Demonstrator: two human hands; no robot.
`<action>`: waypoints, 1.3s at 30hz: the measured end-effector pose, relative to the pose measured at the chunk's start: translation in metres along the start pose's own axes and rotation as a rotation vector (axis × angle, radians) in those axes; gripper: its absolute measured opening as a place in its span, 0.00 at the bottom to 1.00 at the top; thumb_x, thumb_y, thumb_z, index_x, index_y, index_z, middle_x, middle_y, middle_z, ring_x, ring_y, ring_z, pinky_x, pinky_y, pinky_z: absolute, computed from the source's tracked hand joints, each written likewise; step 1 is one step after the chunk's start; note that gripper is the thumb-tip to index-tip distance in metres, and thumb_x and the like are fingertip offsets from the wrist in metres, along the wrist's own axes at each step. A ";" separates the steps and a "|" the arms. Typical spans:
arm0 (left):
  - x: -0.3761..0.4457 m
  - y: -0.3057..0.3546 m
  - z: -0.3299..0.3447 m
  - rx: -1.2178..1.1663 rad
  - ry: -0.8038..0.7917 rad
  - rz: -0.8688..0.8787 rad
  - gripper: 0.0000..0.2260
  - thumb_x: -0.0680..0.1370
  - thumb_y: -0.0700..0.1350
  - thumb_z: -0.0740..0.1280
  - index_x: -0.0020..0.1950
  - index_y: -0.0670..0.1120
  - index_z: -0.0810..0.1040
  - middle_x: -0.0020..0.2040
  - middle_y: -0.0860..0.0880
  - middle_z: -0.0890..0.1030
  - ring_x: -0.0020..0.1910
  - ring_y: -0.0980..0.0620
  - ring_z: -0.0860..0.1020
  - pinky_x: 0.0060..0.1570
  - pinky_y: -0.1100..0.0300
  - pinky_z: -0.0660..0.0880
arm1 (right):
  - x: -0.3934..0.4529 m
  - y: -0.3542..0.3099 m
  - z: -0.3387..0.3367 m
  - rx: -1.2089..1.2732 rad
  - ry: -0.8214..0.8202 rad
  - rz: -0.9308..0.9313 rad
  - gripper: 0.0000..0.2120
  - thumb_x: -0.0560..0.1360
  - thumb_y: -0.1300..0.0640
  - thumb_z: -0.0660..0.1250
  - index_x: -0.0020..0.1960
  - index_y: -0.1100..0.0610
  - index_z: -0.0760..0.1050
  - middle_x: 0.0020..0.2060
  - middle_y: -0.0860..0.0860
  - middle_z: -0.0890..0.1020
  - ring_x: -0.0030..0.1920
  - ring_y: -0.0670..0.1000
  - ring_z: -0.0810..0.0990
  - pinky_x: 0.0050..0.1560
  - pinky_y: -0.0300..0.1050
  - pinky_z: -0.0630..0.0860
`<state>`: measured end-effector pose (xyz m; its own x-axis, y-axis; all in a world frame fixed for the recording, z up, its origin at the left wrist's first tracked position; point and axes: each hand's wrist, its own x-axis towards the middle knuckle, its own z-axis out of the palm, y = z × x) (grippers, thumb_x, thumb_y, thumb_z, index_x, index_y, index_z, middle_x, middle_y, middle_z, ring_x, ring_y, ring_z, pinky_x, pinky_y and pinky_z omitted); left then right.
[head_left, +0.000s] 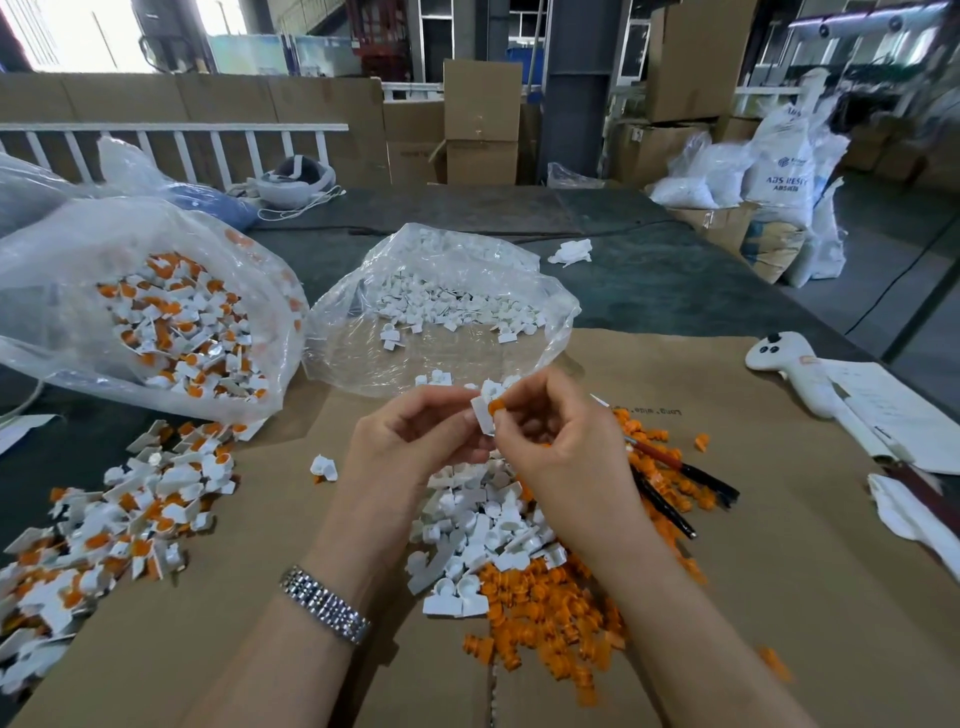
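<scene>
With left hand (410, 436), pinches a white plastic piece (482, 415) between thumb and curled fingers, raised above the middle of the cardboard sheet (779, 571). With right hand (561, 436), pinches an orange plug (497, 406) at the fingertips and holds it against the top of the white plastic piece, touching it. Wears a metal watch (324, 605) on the left wrist. Works directly over a heap of loose white pieces (483, 535), with a heap of orange plugs (545, 618) nearer and to the right, the two heaps touching. Has dark pens (670, 478) lying at the right edge of the orange heap. Has an assembled pile (119, 519) of white pieces with orange in them at near left, and farther left a clear bag (171, 322) holding more of the same. Faces a second clear bag (441, 306) of plain white pieces, just beyond the hands. Has a white controller (789, 364) and papers (893, 410) toward the right edge of the cardboard.
</scene>
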<state>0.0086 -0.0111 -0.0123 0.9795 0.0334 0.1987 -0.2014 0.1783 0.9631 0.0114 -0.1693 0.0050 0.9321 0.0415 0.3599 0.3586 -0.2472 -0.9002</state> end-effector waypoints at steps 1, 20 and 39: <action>0.000 0.001 0.000 -0.007 0.002 0.004 0.06 0.76 0.46 0.75 0.52 0.47 0.87 0.48 0.43 0.87 0.48 0.43 0.86 0.51 0.53 0.83 | 0.000 0.000 0.001 -0.008 0.007 -0.004 0.05 0.77 0.59 0.72 0.46 0.51 0.77 0.36 0.46 0.80 0.36 0.42 0.78 0.37 0.36 0.77; 0.000 0.003 -0.005 0.064 0.031 -0.117 0.10 0.72 0.50 0.79 0.45 0.44 0.87 0.45 0.41 0.87 0.46 0.43 0.87 0.47 0.58 0.83 | 0.003 -0.007 -0.017 -0.066 -0.186 0.089 0.06 0.76 0.55 0.74 0.52 0.50 0.81 0.42 0.46 0.86 0.44 0.43 0.85 0.47 0.39 0.82; 0.006 0.006 -0.010 -0.127 -0.050 -0.240 0.11 0.72 0.47 0.76 0.47 0.41 0.83 0.43 0.43 0.85 0.43 0.44 0.86 0.36 0.61 0.80 | 0.021 0.014 -0.079 -0.970 -0.223 0.474 0.13 0.74 0.42 0.68 0.47 0.52 0.76 0.45 0.51 0.80 0.51 0.54 0.77 0.56 0.56 0.74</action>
<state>0.0136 -0.0005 -0.0073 0.9972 -0.0722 -0.0204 0.0411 0.2977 0.9538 0.0315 -0.2484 0.0196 0.9878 -0.1089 -0.1110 -0.1396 -0.9354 -0.3250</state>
